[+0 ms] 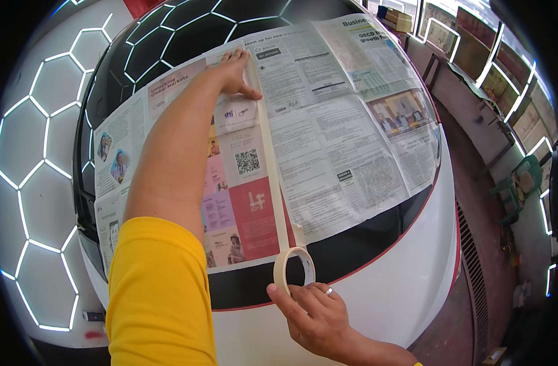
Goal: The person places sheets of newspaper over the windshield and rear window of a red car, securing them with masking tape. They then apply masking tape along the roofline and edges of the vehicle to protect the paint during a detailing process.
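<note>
Sheets of newspaper (328, 140) lie spread over the black glossy panel of a car (248, 293). A long strip of masking tape (273, 177) runs down the seam where two sheets meet. At the strip's far end, my left hand (233, 73) presses flat on the paper, fingers spread, thumb beside the tape. My right hand (315, 314), with a ring on one finger, grips a roll of masking tape (281, 271) by its lower rim at the near edge of the paper. The strip is still joined to the roll. A small tape piece (298, 235) sticks near the right sheet's corner.
White body panel (376, 293) curves below the black area, with a thin red line between. Hexagonal lights cover the wall (38, 146) at left. A green chair (517, 186) and a table (468, 82) stand along the right side; a floor grate (471, 268) runs beside the car.
</note>
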Motion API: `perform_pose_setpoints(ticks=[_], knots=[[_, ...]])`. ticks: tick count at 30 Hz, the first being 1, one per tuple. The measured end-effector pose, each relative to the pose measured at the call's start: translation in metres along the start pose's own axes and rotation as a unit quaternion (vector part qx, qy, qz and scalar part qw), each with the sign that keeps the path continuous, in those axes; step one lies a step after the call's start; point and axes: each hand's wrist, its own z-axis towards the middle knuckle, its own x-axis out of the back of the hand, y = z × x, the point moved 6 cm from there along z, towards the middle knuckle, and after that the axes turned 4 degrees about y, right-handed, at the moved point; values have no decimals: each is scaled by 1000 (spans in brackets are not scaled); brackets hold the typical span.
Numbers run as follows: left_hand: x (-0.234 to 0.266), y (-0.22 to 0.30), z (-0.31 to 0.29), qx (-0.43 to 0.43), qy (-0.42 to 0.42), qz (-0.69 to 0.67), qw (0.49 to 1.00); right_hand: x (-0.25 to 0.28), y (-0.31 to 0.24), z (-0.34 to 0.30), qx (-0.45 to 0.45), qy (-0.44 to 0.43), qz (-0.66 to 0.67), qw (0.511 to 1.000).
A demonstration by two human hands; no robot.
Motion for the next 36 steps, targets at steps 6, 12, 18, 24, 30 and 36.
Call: perform_pose_setpoints(ticks=[6, 12, 18, 24, 30, 36], knots=[[8, 4, -8, 38, 22, -4, 999, 17, -4, 5, 4, 78, 34, 996], [26, 24, -49, -38, 167, -41, 984, 8, 1, 4, -46, 30, -1, 998], [3, 34, -63, -108, 129, -99, 981, 2, -2, -3, -58, 11, -50, 997], [-14, 35, -83, -139, 157, -9, 978, 3, -2, 0, -61, 20, -87, 994], [-9, 43, -95, -82, 78, 9, 994, 2, 5, 5, -72, 10, -114, 991], [-13, 40, -98, -68, 74, 9, 995, -13, -2, 1, -55, -40, -114, 991]])
